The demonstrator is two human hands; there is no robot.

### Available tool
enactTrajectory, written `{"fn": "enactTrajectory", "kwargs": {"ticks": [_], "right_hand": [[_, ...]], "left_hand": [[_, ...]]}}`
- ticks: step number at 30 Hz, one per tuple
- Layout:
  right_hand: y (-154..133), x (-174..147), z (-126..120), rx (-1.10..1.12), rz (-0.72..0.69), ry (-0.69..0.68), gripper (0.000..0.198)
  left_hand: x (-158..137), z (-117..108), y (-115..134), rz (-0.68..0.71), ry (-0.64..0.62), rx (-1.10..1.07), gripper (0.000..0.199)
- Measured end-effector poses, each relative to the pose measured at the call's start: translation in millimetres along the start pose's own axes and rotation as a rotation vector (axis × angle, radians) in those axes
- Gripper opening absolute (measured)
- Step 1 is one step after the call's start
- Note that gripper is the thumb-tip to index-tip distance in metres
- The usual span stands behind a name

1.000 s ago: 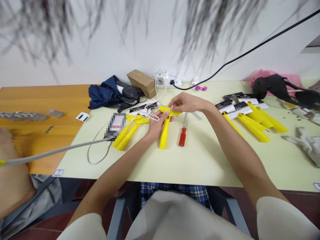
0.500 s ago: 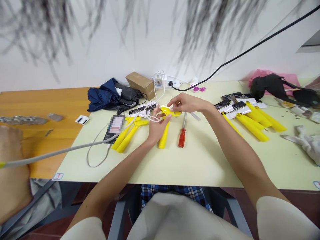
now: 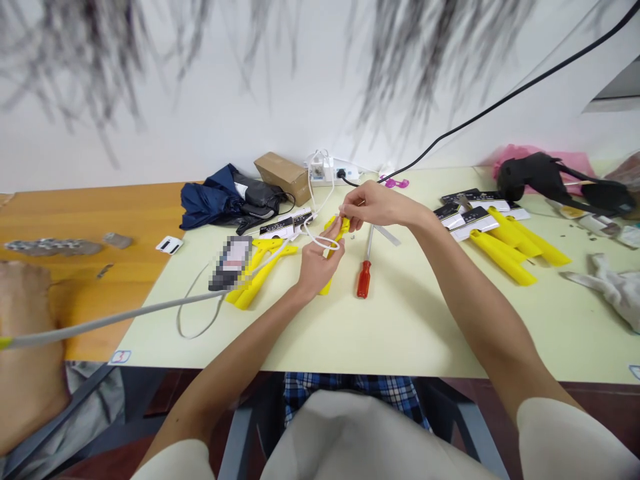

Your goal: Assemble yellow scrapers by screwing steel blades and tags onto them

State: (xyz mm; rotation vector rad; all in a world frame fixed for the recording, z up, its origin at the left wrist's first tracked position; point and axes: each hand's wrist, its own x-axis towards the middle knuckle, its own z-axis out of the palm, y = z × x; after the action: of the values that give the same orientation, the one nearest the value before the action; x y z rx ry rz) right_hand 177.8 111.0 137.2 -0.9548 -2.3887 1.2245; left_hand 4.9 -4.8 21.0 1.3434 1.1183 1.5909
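My left hand [image 3: 320, 263] is closed around a yellow scraper [image 3: 344, 230], its head tilted up near my fingertips and its handle end showing below the hand. My right hand [image 3: 367, 203] is pinched at the scraper's head, fingertips meeting those of the left; what they hold is hidden. A loop of white cable [image 3: 323, 241] passes in front of my left hand. Just right of the scraper lies a screwdriver [image 3: 364, 279] with a red handle, beside a flat metal strip [image 3: 387, 235]. A tiny metal piece [image 3: 353, 237] rests below my right fingers.
Yellow scrapers [image 3: 257, 283] and a phone [image 3: 233, 260] lie to the left. Several yellow handles [image 3: 505, 257] with black-and-white cards are at the right. Behind stand a cardboard box [image 3: 285, 177] and a power strip [image 3: 345, 175]. Another person's arm [image 3: 25, 333] is far left.
The scraper has turned, so its flat head no longer faces me. My left hand has shifted slightly right and up against the right fingertips, which have pinched closer together.
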Motion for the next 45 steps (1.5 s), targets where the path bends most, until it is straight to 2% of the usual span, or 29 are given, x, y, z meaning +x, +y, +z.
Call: {"fn": "enactTrajectory", "kwargs": {"ticks": [3, 7, 10, 14, 21, 29, 37, 45], "right_hand": [[0, 0, -1, 0.033, 0.024, -0.041, 0.027], [8, 1, -5, -0.047, 0.005, -0.099, 0.013], [17, 4, -6, -0.133, -0.058, -0.083, 0.016], [28, 10, -2, -0.211, -0.115, -0.070, 0.022], [44, 14, -3, -0.212, -0.105, -0.134, 0.029], [60, 20, -5, -0.199, -0.163, -0.136, 0.023], [47, 16, 1, -0.122, -0.200, -0.136, 0.023], [26, 8, 0, -0.009, -0.206, -0.165, 0.030]], "left_hand": [[0, 2, -10, -0.073, 0.007, -0.101, 0.027], [1, 5, -15, -0.193, -0.032, -0.294, 0.041], [-1, 8, -14, -0.303, -0.021, -0.448, 0.054], [-3, 10, -11, -0.394, -0.040, -0.512, 0.059], [0, 6, -7, -0.536, -0.058, -0.576, 0.059], [0, 4, -10, -0.517, -0.099, -0.592, 0.053], [-5, -2, -10, -0.563, -0.071, -0.613, 0.056], [-7, -13, 2, -0.567, -0.072, -0.699, 0.047]]}}
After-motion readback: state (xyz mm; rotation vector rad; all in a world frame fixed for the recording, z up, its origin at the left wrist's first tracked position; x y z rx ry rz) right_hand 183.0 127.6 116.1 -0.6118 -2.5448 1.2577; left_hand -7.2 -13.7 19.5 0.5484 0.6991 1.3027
